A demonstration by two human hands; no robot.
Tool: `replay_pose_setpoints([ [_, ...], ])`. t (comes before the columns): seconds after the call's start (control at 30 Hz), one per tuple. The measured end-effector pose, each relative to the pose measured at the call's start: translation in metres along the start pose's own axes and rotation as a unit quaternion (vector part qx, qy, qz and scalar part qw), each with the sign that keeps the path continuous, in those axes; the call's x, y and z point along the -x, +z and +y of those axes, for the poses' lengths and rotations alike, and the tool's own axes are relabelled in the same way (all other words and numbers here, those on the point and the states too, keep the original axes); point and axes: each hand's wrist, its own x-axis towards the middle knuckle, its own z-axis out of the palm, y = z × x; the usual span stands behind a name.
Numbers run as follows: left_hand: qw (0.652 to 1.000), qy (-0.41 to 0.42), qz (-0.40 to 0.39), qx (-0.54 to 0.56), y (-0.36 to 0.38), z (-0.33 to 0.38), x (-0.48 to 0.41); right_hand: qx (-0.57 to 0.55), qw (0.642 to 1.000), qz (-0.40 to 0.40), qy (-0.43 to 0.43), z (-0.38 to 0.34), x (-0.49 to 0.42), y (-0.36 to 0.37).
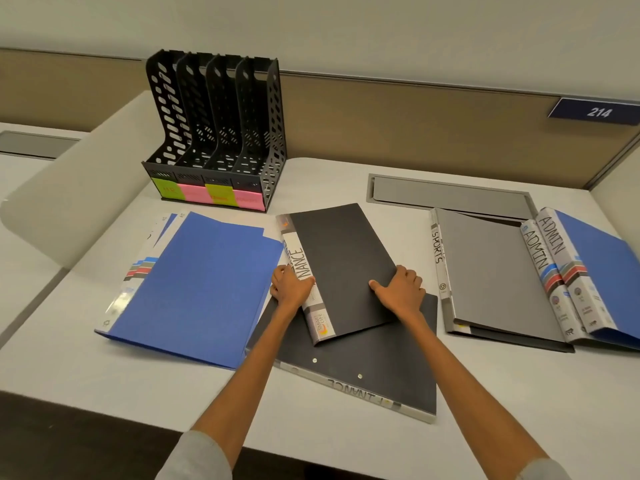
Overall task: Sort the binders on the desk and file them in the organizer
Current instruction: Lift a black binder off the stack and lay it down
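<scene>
Cannot read the writing on the green and pink sticky notes (207, 195) along the base of the organizer (214, 126). Reads only "NANCE" on the white spine of the upper black binder (346, 258), with the left hand (291, 289) covering the first letters. Loses the far sides of the two blue ADMIN binders (595, 268) past the right frame edge. Hides most of a dark folder beneath the grey SPORTS binder (495, 271). Shows no label on the blue binder stack (201, 289), only striped spine edges peeking out at its left.

Grips the upper black binder with both hands. Curls the left fingers round the spine edge, thumb on top. Lays the right hand (401, 289) with its thumb flat on the matte cover and its fingers wrapped over the right edge. Rests that binder tilted across the lower black binder (363, 372), marked FINANCE on a pale spine facing the near desk edge, with two metal rivets on its cover.

Places the organizer at the back left of the white desk (104, 368), close to the tan partition (381, 116): black perforated plastic, four upright slots with curved dividers, open at top and front. Leaves a strip of desk surface between the organizer's front and the binders' far edges. Sets the blue stack touching the black pair on the left, and the grey binder just beside them on the right.
</scene>
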Motion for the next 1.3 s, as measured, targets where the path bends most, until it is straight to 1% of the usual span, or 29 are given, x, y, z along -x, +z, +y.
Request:
replay_pose_setpoints([
  [0.1, 0.989, -0.003, 0.038, 0.140, 0.006, 0.010, 0.009, -0.039, 0.998, -0.009, 0.038, 0.002, -0.002, -0.004],
  [0.17, 0.980, 0.021, 0.039, 0.196, 0.004, 0.016, 0.011, -0.063, 0.996, -0.032, 0.059, 0.007, -0.006, -0.008],
  [0.23, 0.970, 0.049, 0.023, 0.235, -0.001, 0.022, 0.008, -0.097, 0.992, -0.045, 0.066, 0.014, -0.010, -0.011],
  [0.33, 0.966, 0.091, 0.023, 0.239, -0.010, 0.031, 0.000, -0.170, 0.982, -0.047, 0.072, 0.020, -0.012, -0.017],
  [0.43, 0.963, 0.117, 0.011, 0.243, -0.016, 0.044, -0.008, -0.230, 0.971, 0.002, 0.070, 0.017, -0.012, -0.027],
  [0.53, 0.958, 0.129, -0.018, 0.254, -0.019, 0.061, -0.014, -0.289, 0.953, 0.061, 0.063, 0.011, -0.013, -0.040],
  [0.57, 0.956, 0.124, -0.033, 0.265, -0.018, 0.067, -0.015, -0.302, 0.948, 0.081, 0.064, 0.010, -0.013, -0.045],
  [0.63, 0.939, 0.081, -0.080, 0.323, -0.019, 0.076, -0.017, -0.310, 0.941, 0.114, 0.075, 0.010, -0.014, -0.055],
  [0.7, 0.915, 0.046, -0.132, 0.380, -0.020, 0.082, -0.015, -0.314, 0.937, 0.128, 0.086, 0.013, -0.017, -0.062],
  [0.73, 0.909, 0.049, -0.153, 0.384, -0.020, 0.083, -0.014, -0.320, 0.935, 0.129, 0.088, 0.016, -0.019, -0.064],
  [0.83, 0.890, 0.074, -0.191, 0.407, -0.020, 0.089, -0.007, -0.354, 0.924, 0.108, 0.093, 0.024, -0.023, -0.064],
  [0.93, 0.868, 0.084, -0.189, 0.452, -0.025, 0.098, 0.001, -0.398, 0.911, 0.078, 0.076, 0.025, -0.024, -0.059],
  [1.0, 0.860, 0.106, -0.189, 0.462, -0.029, 0.106, 0.007, -0.427, 0.901, 0.053, 0.062, 0.024, -0.024, -0.054],
  [1.13, 0.860, 0.156, -0.177, 0.452, -0.035, 0.122, 0.020, -0.477, 0.875, -0.011, 0.080, 0.017, -0.026, -0.050],
  [1.3, 0.874, 0.214, -0.142, 0.412, -0.039, 0.130, 0.027, -0.488, 0.869, 0.007, 0.078, 0.018, -0.032, -0.054],
])
